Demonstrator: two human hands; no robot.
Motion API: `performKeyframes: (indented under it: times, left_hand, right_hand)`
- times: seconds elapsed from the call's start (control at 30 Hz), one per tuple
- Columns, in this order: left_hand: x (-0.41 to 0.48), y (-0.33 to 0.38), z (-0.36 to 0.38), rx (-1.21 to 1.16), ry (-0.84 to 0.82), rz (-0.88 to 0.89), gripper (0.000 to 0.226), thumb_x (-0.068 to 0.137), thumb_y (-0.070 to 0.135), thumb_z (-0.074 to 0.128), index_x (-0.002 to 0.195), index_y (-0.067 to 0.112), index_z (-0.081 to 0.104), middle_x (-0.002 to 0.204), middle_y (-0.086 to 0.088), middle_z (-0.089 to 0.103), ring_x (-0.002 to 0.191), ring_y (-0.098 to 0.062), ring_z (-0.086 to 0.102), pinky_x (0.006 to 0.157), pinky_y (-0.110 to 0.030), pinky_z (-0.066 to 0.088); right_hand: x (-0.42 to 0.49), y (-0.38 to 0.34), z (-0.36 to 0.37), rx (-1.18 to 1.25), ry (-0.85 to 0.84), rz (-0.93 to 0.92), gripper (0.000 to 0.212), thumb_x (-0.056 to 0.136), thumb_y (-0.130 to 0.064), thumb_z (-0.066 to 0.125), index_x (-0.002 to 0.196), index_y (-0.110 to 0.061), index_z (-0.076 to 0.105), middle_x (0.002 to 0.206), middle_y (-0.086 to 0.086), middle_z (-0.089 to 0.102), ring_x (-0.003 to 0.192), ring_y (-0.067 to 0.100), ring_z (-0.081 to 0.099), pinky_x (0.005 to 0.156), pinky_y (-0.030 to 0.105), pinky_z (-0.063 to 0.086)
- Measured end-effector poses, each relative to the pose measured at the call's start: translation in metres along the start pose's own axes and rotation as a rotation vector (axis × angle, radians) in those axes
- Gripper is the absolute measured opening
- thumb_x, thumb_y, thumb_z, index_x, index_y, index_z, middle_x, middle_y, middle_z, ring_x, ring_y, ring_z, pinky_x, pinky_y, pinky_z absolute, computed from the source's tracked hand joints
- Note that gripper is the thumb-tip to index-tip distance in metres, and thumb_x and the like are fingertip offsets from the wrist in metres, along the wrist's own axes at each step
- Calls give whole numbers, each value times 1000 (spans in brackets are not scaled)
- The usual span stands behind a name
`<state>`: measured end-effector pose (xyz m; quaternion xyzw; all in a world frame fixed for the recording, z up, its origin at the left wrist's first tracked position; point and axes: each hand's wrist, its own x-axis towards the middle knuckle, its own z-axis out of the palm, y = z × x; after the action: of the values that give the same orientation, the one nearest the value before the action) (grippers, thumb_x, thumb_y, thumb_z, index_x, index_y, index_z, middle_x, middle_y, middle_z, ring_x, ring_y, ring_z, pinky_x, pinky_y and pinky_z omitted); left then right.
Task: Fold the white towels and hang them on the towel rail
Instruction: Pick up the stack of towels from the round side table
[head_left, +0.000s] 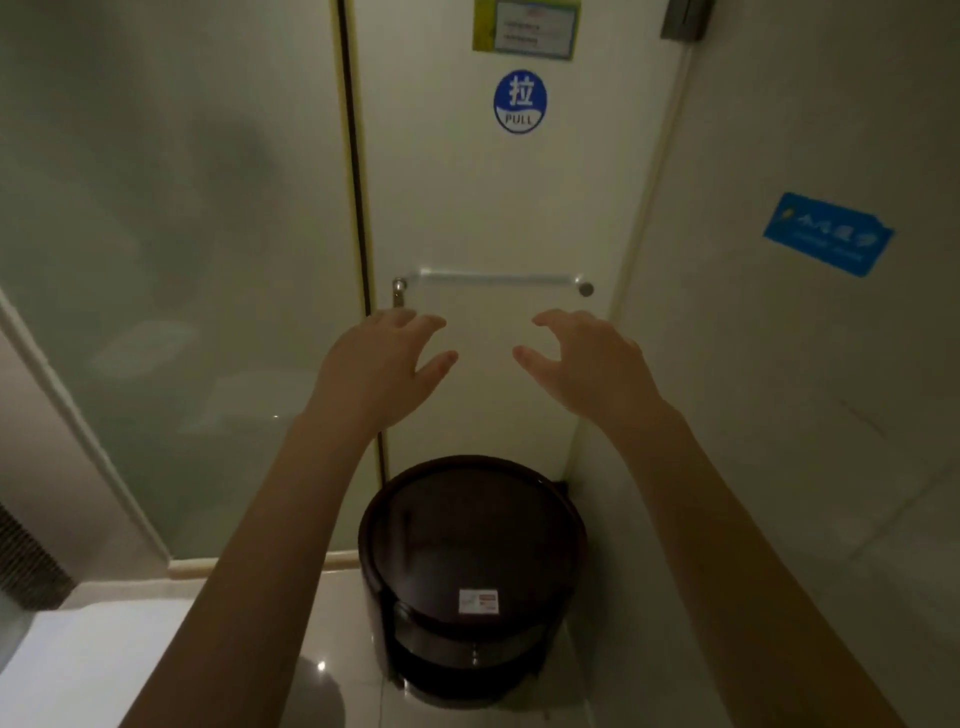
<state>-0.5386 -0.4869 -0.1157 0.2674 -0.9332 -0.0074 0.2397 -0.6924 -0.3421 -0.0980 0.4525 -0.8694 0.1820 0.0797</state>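
While left hand (387, 358) hovers, fingers spread, grasping nothing, towel rail (583, 287) sits at its 1 o'clock. White towel (488, 332) apparently draped there, hard to tell against the door. Right hand (582, 358) likewise released. Risk: uneven drape slides off onto bin (472, 545), 6 o'clock.

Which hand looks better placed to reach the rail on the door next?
Left, narrowly. The left hand reaches almost to the left bracket of the towel rail, fingers extended. The right hand is at similar height, but its fingers curl, further below the rail. Both hold nothing.
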Motion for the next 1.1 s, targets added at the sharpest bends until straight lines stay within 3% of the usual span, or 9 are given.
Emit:
performKeyframes:
  times: [0.3, 0.6, 0.8, 0.93, 1.1]
  left_hand:
    - [-12, -30, 98, -33, -36, 24, 50, 93, 49, 40, 137, 24, 46, 139, -1, 50, 130, -22, 41, 97, -41, 41]
    - [-94, -48, 235, -24, -59, 2, 48, 93, 47, 44, 135, 23, 49, 136, -5, 51, 127, -26, 44, 97, -43, 42]
    - [-159, -63, 338, 17, -86, -11, 49, 94, 47, 42, 135, 23, 48, 132, -5, 53, 124, -25, 46, 96, -40, 42]
    - [-194, -74, 402, 12, -110, -27, 49, 93, 48, 42, 136, 24, 47, 134, -4, 52, 122, -25, 47, 95, -38, 42]
    - [-223, -89, 478, -7, -102, -21, 49, 94, 47, 41, 135, 22, 47, 135, -3, 52, 123, -23, 48, 96, -39, 44]
  right_hand:
    - [-3, 23, 100, -4, -122, 83, 55, 94, -58, 40, 141, -31, 38, 142, -1, 45, 129, 22, 44, 107, 48, 32]
    - [-56, 67, 246, -5, -183, 62, 57, 93, -59, 40, 142, -29, 39, 144, 0, 43, 131, 24, 42, 106, 49, 35]
    - [-97, 94, 358, 33, -170, 59, 55, 92, -59, 44, 136, -26, 46, 134, 2, 51, 121, 25, 49, 101, 51, 41]
    - [-119, 108, 423, 25, -180, 61, 58, 92, -60, 43, 140, -27, 43, 140, 3, 47, 128, 26, 45, 105, 54, 36]
    - [-142, 129, 500, 33, -210, 117, 58, 92, -58, 44, 140, -26, 42, 138, 6, 48, 124, 26, 47, 102, 52, 40]
